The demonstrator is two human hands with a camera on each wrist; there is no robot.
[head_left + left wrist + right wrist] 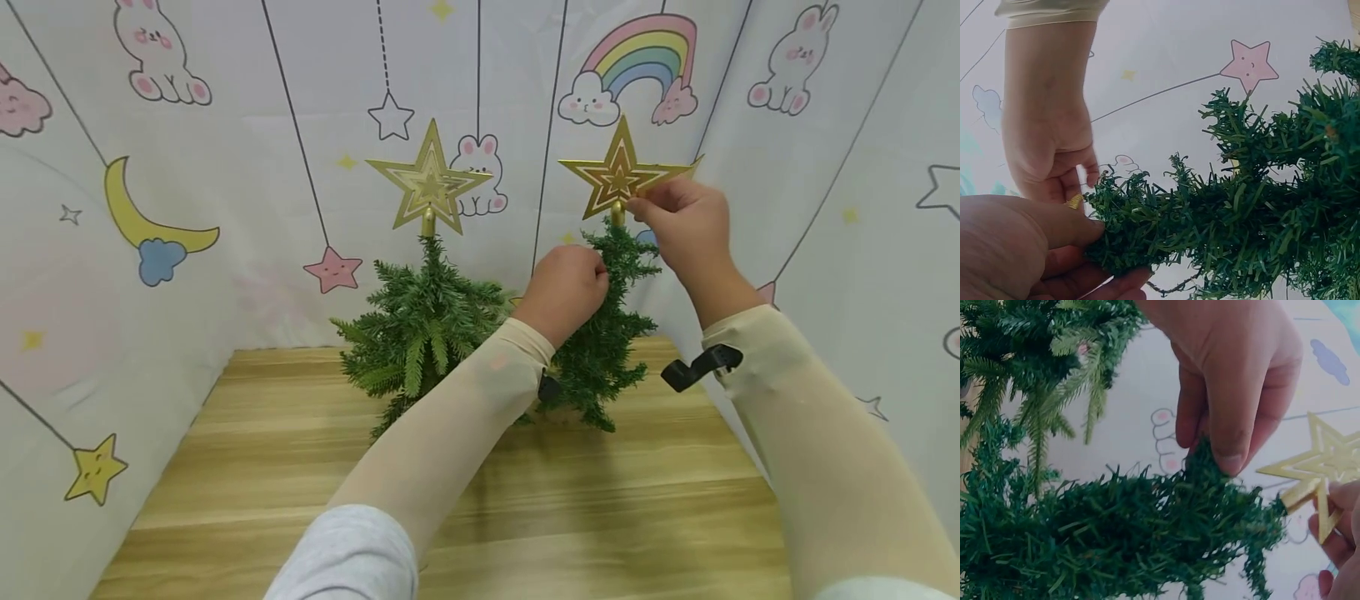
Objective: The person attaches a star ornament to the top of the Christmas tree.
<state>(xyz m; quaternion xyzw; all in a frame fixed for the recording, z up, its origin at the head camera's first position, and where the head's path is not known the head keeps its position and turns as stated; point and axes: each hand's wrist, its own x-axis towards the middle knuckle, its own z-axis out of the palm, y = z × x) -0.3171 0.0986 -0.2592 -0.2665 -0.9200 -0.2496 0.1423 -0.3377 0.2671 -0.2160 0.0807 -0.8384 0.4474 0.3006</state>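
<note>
At far right of wooden table (600, 500), small green tree (603, 350) stands upright, gold star topper (618, 173) on its tip, stem vertical. Right hand (686, 221) sits just right of star, fingers pinching right-hand point. Left hand (566, 287) lies lower and left, directly below star, fingers clamped round tree's top sprig. Star's long axis runs straight up from left hand's grip. Right hand nearer to star. Second tree (420, 333) with own star (429, 182) stands left, untouched.
</note>
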